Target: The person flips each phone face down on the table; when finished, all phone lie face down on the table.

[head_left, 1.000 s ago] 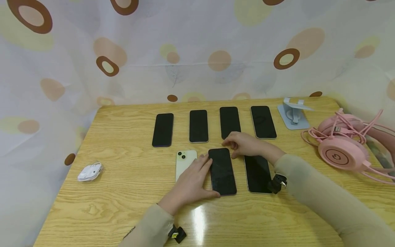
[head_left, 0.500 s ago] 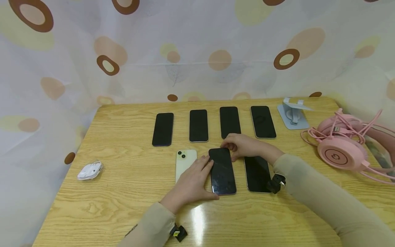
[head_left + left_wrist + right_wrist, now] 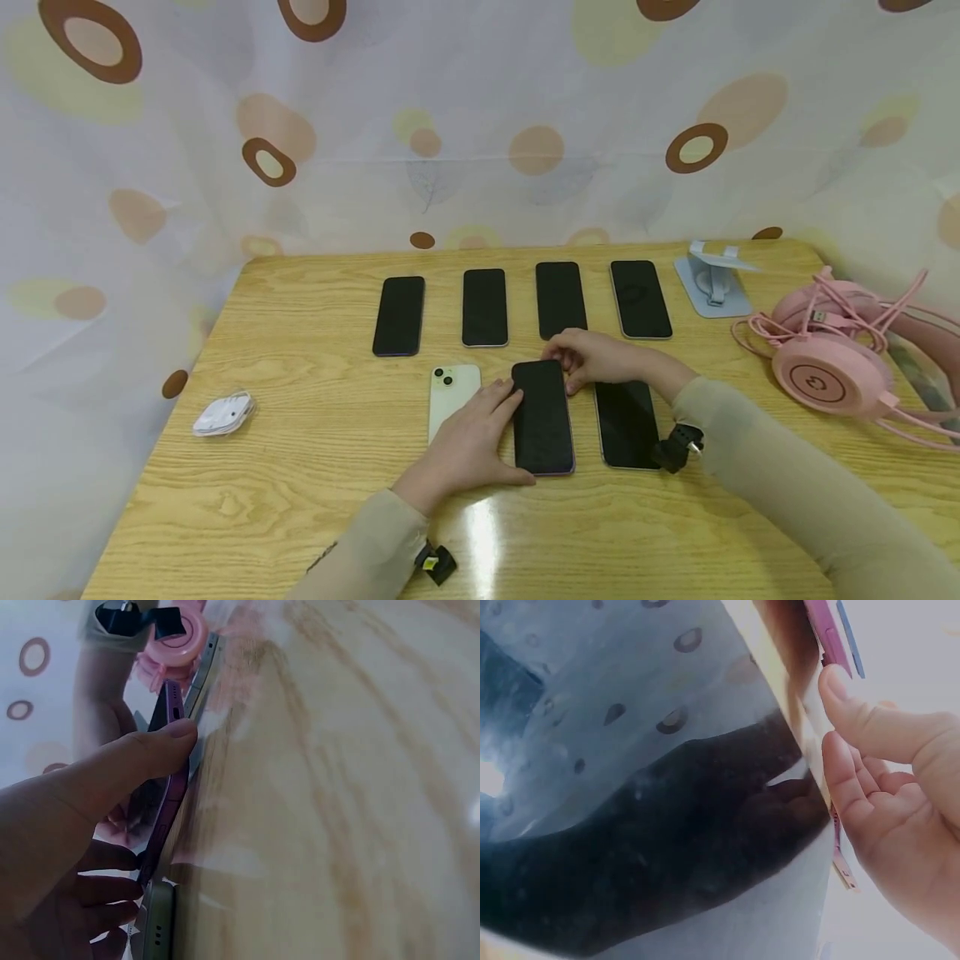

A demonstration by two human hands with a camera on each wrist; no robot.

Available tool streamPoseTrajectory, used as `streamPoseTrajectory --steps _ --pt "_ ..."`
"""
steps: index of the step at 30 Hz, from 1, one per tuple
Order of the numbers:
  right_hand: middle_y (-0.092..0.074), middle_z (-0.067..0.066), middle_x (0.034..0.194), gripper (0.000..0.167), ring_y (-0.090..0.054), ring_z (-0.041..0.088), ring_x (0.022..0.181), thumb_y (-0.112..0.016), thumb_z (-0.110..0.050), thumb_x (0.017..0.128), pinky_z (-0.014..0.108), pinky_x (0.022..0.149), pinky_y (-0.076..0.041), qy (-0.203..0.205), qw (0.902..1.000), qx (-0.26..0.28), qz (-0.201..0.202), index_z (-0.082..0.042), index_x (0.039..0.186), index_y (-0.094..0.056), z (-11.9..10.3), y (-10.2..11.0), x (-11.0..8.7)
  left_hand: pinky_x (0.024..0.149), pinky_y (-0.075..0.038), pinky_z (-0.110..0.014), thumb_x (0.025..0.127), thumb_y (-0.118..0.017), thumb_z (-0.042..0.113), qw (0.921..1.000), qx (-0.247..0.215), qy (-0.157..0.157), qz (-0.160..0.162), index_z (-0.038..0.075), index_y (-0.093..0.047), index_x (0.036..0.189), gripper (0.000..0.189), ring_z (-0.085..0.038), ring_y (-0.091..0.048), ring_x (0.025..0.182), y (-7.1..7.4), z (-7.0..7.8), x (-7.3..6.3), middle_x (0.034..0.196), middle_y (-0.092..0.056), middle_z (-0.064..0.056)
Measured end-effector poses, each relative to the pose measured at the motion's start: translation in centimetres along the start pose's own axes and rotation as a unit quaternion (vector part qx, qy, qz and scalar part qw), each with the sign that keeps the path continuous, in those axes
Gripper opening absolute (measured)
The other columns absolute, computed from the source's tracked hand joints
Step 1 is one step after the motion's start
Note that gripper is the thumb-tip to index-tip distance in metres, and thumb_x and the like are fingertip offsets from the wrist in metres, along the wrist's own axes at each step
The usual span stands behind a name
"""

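A dark-screened smartphone [image 3: 542, 421] with a purple frame lies face up at the front centre, between both hands. My left hand [image 3: 467, 442] holds it by the lower left, thumb on the bottom edge and fingertips along the left side. In the left wrist view its purple edge [image 3: 159, 832] runs up past the thumb. At its upper right corner my right hand [image 3: 596, 357] grips with curled fingers, thumb on the right edge. A pale phone [image 3: 453, 392] lies face down under the left hand's reach. Another black-screened phone [image 3: 628, 425] sits below the right wrist.
Behind stand several phones in a row, among them a far-left one [image 3: 399, 317] and a far-right one [image 3: 641, 300]. A light blue stand [image 3: 716, 287] and pink headphones [image 3: 825, 371] with tangled cable occupy the right. White wired earphones [image 3: 223, 414] lie at left on the wooden table [image 3: 300, 492].
The right fingers have drawn in against the phone's upper right corner. The phone has shifted very slightly, and its purple bottom edge shows more. The left hand stays nearly still.
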State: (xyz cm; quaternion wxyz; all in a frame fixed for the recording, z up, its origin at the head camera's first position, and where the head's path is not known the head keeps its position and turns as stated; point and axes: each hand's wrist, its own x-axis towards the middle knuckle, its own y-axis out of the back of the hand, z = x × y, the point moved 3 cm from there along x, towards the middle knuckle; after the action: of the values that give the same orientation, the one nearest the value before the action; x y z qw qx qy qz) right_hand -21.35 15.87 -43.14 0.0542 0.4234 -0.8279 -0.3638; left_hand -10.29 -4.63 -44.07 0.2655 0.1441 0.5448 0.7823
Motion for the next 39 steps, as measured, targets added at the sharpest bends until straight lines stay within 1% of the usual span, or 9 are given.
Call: streamPoseTrajectory --steps 4,11,17,21,26,29,32,34,39 --pt "-0.052 0.006 0.095 0.046 -0.050 0.019 0.083 -0.078 -0.004 0.077 0.030 0.073 -0.050 0.003 0.9998 0.018 0.009 -0.001 0.119 -0.059 -0.1 0.4 -0.5 0.113 -0.023 -0.032 0.066 -0.076 0.065 0.9999 -0.003 -0.008 -0.006 0.005 -0.032 0.149 0.111 -0.021 -0.020 0.142 0.0 0.1 0.1 0.155 -0.025 -0.010" --pt "-0.054 0.005 0.092 0.043 -0.051 0.019 0.084 -0.079 -0.007 0.077 0.030 0.073 -0.050 -0.015 0.9995 0.023 0.016 -0.005 0.116 -0.061 -1.0 1.2 -1.2 0.113 -0.024 -0.035 0.068 -0.075 0.064 0.9990 -0.031 -0.019 -0.027 0.006 -0.028 0.150 0.111 -0.022 -0.018 0.143 -0.3 0.4 0.4 0.156 -0.021 -0.010" --pt "-0.056 0.005 0.094 0.039 -0.052 0.020 0.086 -0.076 -0.007 0.080 0.033 0.079 -0.051 0.004 0.9995 0.022 0.023 -0.001 0.117 -0.062 -2.1 1.8 -0.9 0.112 -0.024 -0.036 0.068 -0.074 0.064 0.9983 -0.051 -0.017 -0.024 0.007 -0.027 0.150 0.111 -0.022 -0.018 0.143 -0.4 0.7 0.6 0.156 -0.023 -0.010" --pt "-0.056 0.004 0.095 0.040 -0.052 0.019 0.086 -0.077 -0.012 0.081 0.033 0.080 -0.051 0.017 0.9997 0.001 0.020 0.000 0.117 -0.063 -2.8 1.9 -0.4 0.111 -0.026 -0.037 0.069 -0.073 0.066 0.9984 -0.053 -0.013 -0.018 0.006 -0.026 0.151 0.112 -0.022 -0.018 0.143 -0.6 0.8 0.6 0.156 -0.023 -0.010" --pt "-0.057 0.004 0.097 0.041 -0.052 0.019 0.087 -0.077 -0.013 0.080 0.032 0.081 -0.051 0.021 0.9995 -0.008 0.020 0.000 0.116 -0.063 -3.4 1.8 -0.2 0.113 -0.019 -0.034 0.068 -0.074 0.064 0.9990 -0.038 -0.019 0.014 0.005 -0.021 0.152 0.115 -0.020 -0.012 0.144 -0.4 1.2 0.1 0.157 -0.020 -0.009" --pt "-0.057 0.004 0.099 0.042 -0.053 0.019 0.088 -0.077 -0.013 0.080 0.032 0.082 -0.052 0.032 0.9992 -0.005 0.022 0.002 0.117 -0.062 -3.7 1.6 0.0 0.114 -0.014 -0.033 0.068 -0.077 0.061 0.9974 -0.019 -0.043 0.054 0.004 -0.017 0.152 0.118 -0.021 -0.010 0.145 0.0 1.7 -0.2 0.157 -0.019 -0.010" --pt "-0.057 0.005 0.100 0.041 -0.053 0.018 0.088 -0.076 -0.014 0.081 0.032 0.082 -0.052 0.043 0.9987 -0.007 0.025 0.002 0.117 -0.062 -3.8 1.4 0.2 0.115 -0.014 -0.034 0.069 -0.078 0.057 0.9938 -0.004 -0.066 0.089 0.004 -0.015 0.152 0.117 -0.022 -0.011 0.144 0.6 2.3 -0.7 0.157 -0.019 -0.011" --pt "-0.057 0.006 0.100 0.041 -0.052 0.018 0.088 -0.076 -0.015 0.082 0.031 0.081 -0.052 0.048 0.9984 -0.010 0.027 0.002 0.117 -0.062 -3.9 1.3 0.4 0.115 -0.015 -0.036 0.070 -0.078 0.055 0.9920 0.006 -0.075 0.101 0.003 -0.014 0.152 0.116 -0.023 -0.012 0.144 0.9 2.6 -1.0 0.157 -0.019 -0.012" --pt "-0.057 0.004 0.102 0.040 -0.053 0.018 0.089 -0.076 -0.018 0.082 0.032 0.082 -0.051 0.051 0.9979 -0.017 0.034 0.000 0.115 -0.063 -4.2 1.1 0.7 0.115 -0.017 -0.037 0.072 -0.077 0.055 0.9916 0.014 -0.077 0.103 0.002 -0.017 0.152 0.113 -0.023 -0.012 0.144 1.5 2.8 -1.5 0.157 -0.018 -0.012"
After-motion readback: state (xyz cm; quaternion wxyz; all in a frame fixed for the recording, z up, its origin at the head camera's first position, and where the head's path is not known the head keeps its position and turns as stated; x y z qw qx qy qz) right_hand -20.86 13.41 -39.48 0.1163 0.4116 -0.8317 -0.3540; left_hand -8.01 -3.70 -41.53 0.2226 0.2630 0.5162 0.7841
